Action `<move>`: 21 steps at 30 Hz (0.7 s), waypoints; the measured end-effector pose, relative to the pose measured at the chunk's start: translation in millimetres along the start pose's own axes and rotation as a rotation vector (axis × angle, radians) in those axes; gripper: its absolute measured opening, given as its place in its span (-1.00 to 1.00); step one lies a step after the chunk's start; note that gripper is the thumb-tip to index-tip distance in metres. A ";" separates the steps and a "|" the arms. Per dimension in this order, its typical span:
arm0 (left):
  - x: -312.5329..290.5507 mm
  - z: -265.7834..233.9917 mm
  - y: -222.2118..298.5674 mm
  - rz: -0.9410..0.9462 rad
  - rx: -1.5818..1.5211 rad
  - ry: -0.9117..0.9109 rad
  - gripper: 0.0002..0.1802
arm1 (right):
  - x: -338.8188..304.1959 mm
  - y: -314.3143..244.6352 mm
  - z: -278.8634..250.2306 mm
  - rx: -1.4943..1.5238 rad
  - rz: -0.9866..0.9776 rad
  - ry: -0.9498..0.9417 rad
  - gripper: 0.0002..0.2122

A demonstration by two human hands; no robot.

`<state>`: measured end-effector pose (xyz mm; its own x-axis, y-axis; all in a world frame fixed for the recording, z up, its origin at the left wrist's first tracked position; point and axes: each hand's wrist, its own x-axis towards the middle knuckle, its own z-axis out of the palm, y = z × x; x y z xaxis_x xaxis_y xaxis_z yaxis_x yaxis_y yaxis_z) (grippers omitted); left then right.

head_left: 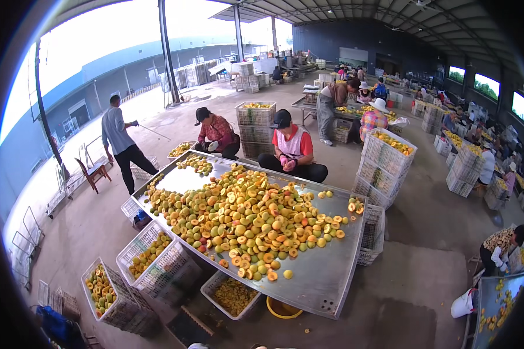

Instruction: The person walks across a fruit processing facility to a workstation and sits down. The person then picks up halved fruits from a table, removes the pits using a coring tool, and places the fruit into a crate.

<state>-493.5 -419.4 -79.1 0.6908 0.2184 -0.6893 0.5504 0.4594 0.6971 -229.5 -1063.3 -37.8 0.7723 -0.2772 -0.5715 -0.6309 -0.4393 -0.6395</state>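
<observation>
Neither of my hands can be made out. Only small pale slivers show at the lower edge, too cut off to identify. In front of me stands a wide metal table [326, 279] with a raised rim. Across its middle and far left lies a big heap of halved yellow-green fruit [244, 215], many pieces with cut faces and hollows showing. A few halves sit apart near the right corner. Below the near edge are a white crate [206, 289] of small yellow-brown pieces and a yellow basin [285, 314].
White crates of fruit [151, 276] stand left of the table. A crate stack [384, 168] rises at its right. Two people in caps [288, 145] sit across the table; another person [122, 136] walks at left holding a stick. A white bucket [463, 303] stands at lower right.
</observation>
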 end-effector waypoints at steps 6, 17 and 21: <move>74.6 144.1 38.5 0.007 0.480 -0.260 -0.65 | 41.0 46.1 -91.9 0.002 0.005 0.039 -0.52; 141.3 364.1 61.0 0.046 1.111 -0.425 -0.50 | 103.2 168.3 -215.9 -0.209 -0.360 0.394 -0.42; 187.0 415.9 53.3 -0.021 1.408 -0.300 -0.61 | 81.8 -10.8 -290.9 -0.289 -0.644 0.592 -0.51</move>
<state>-140.0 -712.1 -88.9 0.6501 -0.0453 -0.7585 0.4360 -0.7952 0.4213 -138.0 -1329.8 72.0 0.9301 -0.2618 0.2575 -0.0842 -0.8347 -0.5443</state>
